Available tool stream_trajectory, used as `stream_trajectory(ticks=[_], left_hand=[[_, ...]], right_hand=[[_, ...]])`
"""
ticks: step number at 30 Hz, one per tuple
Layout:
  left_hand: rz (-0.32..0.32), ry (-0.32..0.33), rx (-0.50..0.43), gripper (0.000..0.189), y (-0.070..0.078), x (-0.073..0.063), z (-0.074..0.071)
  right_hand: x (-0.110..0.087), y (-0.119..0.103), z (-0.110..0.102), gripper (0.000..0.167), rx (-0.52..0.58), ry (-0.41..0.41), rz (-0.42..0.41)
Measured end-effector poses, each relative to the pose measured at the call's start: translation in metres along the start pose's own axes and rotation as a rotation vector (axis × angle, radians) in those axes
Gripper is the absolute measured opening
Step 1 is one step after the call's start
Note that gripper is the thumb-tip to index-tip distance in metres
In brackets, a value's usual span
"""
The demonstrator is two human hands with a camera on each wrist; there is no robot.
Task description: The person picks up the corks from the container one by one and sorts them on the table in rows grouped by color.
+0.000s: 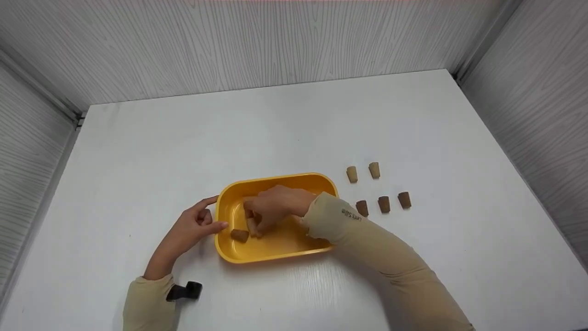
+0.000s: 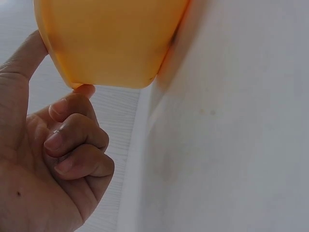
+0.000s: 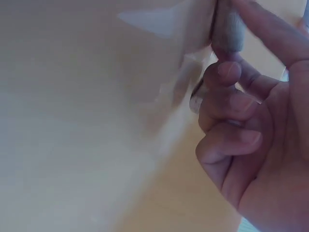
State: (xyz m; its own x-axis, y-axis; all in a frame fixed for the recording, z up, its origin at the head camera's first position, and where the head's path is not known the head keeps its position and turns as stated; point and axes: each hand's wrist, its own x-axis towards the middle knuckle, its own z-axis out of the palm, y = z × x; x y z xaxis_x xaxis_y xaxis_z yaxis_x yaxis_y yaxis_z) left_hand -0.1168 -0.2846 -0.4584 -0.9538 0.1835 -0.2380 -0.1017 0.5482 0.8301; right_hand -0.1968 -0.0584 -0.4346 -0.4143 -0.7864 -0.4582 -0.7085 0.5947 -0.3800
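Observation:
A yellow plastic tray (image 1: 275, 255) sits on the white table. At its left end my left hand (image 1: 190, 230) holds the rim between thumb and index finger, the other fingers curled in, as the left wrist view also shows. My right hand (image 1: 275, 207) reaches down inside the tray. Between its thumb and index finger it pinches a light tapered cork (image 3: 229, 31). A darker brown cork (image 1: 239, 235) lies by the tray's left wall, just left of the pinched one. The right forearm hides part of the tray's right side.
Two light corks (image 1: 352, 174) (image 1: 374, 170) lie on the table right of the tray. Below them is a row of three dark brown corks (image 1: 384, 204). A black strap (image 1: 185, 291) is on the left sleeve. Grey wood-grain panels (image 1: 275, 46) border the table.

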Motion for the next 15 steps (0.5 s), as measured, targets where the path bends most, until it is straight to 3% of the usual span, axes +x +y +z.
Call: stream_trajectory(ticks=[7, 15], left_hand=[[-0.004, -0.005, 0.003, 0.063, 0.001, 0.001, 0.001], [-0.005, -0.004, 0.012, 0.063, 0.002, 0.001, 0.0]], right_hand=[[-0.001, -0.001, -0.003, 0.016, -0.037, 0.003, -0.001], [-0.019, 0.002, -0.033, 0.025, -0.051, 0.045, 0.002]])
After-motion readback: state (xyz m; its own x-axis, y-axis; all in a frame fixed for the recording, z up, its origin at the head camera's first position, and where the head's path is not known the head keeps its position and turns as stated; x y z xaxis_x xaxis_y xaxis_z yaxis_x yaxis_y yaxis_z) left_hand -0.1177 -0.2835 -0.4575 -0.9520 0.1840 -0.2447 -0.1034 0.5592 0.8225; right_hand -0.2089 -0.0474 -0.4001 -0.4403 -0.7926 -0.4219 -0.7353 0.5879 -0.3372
